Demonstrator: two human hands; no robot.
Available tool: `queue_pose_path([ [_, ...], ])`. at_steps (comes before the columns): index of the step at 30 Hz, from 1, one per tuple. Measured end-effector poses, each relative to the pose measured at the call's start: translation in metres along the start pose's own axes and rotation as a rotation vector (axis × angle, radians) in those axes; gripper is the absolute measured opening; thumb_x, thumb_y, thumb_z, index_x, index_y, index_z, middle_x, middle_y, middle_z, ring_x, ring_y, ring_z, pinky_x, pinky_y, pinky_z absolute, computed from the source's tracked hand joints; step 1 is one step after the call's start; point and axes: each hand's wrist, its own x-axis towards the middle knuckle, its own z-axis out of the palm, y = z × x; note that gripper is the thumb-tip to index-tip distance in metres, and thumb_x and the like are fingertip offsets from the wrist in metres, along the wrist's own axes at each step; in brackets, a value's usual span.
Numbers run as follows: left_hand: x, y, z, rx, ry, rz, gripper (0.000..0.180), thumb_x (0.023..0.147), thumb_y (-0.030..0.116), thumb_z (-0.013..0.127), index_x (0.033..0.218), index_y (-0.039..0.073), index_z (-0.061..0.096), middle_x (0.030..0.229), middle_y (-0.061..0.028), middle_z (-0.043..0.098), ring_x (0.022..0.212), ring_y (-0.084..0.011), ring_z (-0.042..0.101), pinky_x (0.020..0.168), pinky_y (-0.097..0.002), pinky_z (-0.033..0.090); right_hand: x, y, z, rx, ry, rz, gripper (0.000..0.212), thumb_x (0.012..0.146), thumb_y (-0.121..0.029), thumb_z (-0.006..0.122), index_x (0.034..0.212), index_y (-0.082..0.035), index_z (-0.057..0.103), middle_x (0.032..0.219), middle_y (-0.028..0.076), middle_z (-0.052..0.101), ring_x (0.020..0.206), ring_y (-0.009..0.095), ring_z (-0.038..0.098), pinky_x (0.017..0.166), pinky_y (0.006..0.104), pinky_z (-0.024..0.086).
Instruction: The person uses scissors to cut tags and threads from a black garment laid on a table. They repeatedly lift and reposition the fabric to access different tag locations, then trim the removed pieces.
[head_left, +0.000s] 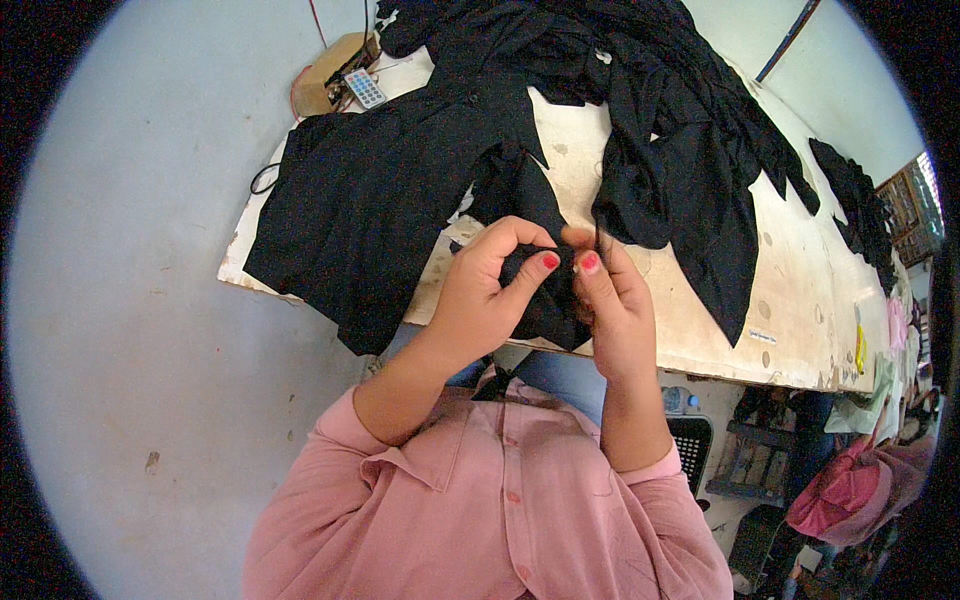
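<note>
My left hand (pixel 485 285) pinches a piece of black cloth (pixel 556 312) between thumb and fingers, just above the near edge of the table. Close beside it, my right hand (pixel 618 305) is also closed on the cloth, its thumb pressed toward the fingertips. The two thumbs, with red nails, almost meet. Anything finer between the fingertips is too small to make out. Part of the cloth hangs below my hands over the table edge. To the left lies a large black garment (pixel 365 185), its lower end draped past the edge.
More black cloth (pixel 690 190) covers the far and right parts of the worn, pale table (pixel 790 340). A small remote control (pixel 364 88) and a brown box with wires (pixel 335 72) stand at the far left. A black perforated chair (pixel 692 440) and a person in pink (pixel 850 490) are at the right.
</note>
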Motion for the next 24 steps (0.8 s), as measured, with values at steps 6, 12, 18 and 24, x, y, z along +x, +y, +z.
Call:
queue_pose_path([
  [6, 0.001, 0.001, -0.002, 0.107, 0.068, 0.039, 0.015, 0.088, 0.014, 0.061, 0.091, 0.001, 0.057, 0.087, -0.0128, 0.061, 0.083, -0.0248, 0.06, 0.075, -0.031, 0.045, -0.012, -0.023, 0.003, -0.711, 0.079, -0.458, 0.034, 0.09, -0.014, 0.06, 0.121, 0.0, 0.057, 0.075, 0.01, 0.058, 0.062, 0.023, 0.057, 0.058, 0.03, 0.047],
  [12, 0.0, 0.005, -0.002, -0.119, 0.017, -0.164, 0.016, 0.09, 0.017, 0.062, 0.092, 0.001, 0.058, 0.085, -0.0074, 0.062, 0.081, -0.0144, 0.057, 0.075, -0.0271, 0.045, -0.018, -0.024, 0.005, -0.911, 0.106, -0.541, 0.036, 0.08, -0.011, 0.069, 0.114, -0.003, 0.063, 0.084, 0.013, 0.064, 0.069, 0.026, 0.062, 0.06, 0.033, 0.05],
  [18, 0.0, 0.004, -0.002, -0.131, -0.003, -0.164, 0.019, 0.09, 0.018, 0.063, 0.093, 0.001, 0.058, 0.085, -0.0055, 0.062, 0.082, -0.0102, 0.055, 0.075, -0.0245, 0.044, -0.015, -0.023, 0.004, -0.954, 0.113, -0.606, 0.035, 0.078, -0.011, 0.07, 0.112, -0.004, 0.064, 0.084, 0.012, 0.065, 0.07, 0.025, 0.063, 0.06, 0.0329, 0.05],
  [24, 0.0, 0.004, -0.002, -0.123, 0.012, -0.145, 0.019, 0.09, 0.019, 0.063, 0.092, 0.001, 0.058, 0.085, -0.0053, 0.062, 0.082, -0.0099, 0.055, 0.075, -0.0245, 0.044, -0.013, -0.022, 0.003, -0.935, 0.087, -0.595, 0.033, 0.079, -0.01, 0.069, 0.111, -0.005, 0.064, 0.084, 0.012, 0.064, 0.07, 0.026, 0.063, 0.06, 0.033, 0.05],
])
